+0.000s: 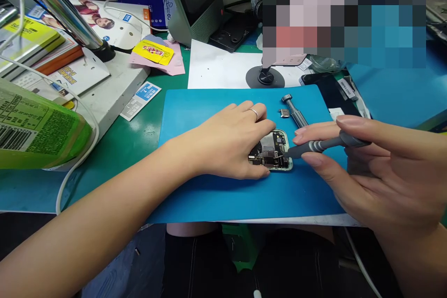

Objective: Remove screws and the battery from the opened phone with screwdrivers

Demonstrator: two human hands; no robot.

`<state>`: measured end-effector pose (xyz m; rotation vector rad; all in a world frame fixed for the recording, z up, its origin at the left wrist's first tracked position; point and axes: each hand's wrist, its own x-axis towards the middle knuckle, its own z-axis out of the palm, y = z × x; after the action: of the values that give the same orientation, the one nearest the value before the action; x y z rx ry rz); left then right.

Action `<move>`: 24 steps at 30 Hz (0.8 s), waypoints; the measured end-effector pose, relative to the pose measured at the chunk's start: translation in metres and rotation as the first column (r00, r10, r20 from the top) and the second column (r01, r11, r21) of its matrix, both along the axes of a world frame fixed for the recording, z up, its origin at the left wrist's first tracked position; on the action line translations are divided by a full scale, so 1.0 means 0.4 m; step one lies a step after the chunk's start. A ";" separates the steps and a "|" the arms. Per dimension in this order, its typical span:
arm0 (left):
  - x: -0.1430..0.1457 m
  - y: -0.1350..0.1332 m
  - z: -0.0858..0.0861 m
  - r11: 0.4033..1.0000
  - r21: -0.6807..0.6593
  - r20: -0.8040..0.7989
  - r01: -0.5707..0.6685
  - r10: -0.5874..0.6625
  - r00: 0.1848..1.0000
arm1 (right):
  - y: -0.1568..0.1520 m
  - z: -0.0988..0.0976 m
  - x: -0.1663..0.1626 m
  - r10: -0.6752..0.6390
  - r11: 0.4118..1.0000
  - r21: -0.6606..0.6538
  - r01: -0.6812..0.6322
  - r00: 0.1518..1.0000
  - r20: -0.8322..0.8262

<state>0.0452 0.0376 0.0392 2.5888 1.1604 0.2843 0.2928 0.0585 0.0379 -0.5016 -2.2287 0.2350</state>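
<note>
An opened smartphone (275,142) lies on the blue mat (216,200), its dark circuit boards bare inside a pale frame. My left hand (230,142) is closed around its left part, fingers along the far side and thumb at the near edge, hiding that end. Between the thumb and fingers of my right hand (394,172) is a slim grey screwdriver (314,146). Its tip points left, over the phone's exposed boards; I cannot tell whether it touches them. A second grey screwdriver (296,112) lies behind the phone, beside a small metal part (284,113).
At the back stand a grey monitor-like device (195,9) and a round black stand base (265,77) on white paper. A green packet (42,125), a white cable (92,135) and a chrome pole (66,7) crowd the left. Dark phones (321,86) lie back right.
</note>
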 end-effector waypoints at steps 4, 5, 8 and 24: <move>-0.001 -0.001 0.001 1.000 0.005 0.002 0.003 -0.003 1.000 | -0.003 -0.004 0.010 0.052 0.996 -0.074 -0.054 0.998 -0.032; -0.001 -0.001 0.002 1.000 0.003 0.003 0.003 -0.003 1.000 | -0.007 -0.002 0.011 0.058 0.992 -0.109 -0.062 0.998 -0.037; 0.000 -0.002 0.003 1.000 -0.004 0.001 0.002 -0.002 1.000 | -0.018 0.006 0.009 0.034 0.984 -0.174 -0.040 0.999 -0.035; 0.001 0.000 -0.001 1.000 0.008 0.003 0.006 -0.006 1.000 | -0.038 0.009 0.013 -0.024 0.972 -0.231 0.034 0.999 0.047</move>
<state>0.0457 0.0375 0.0386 2.5970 1.1524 0.2923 0.2980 0.0434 0.0417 -0.6702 -2.2469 0.4768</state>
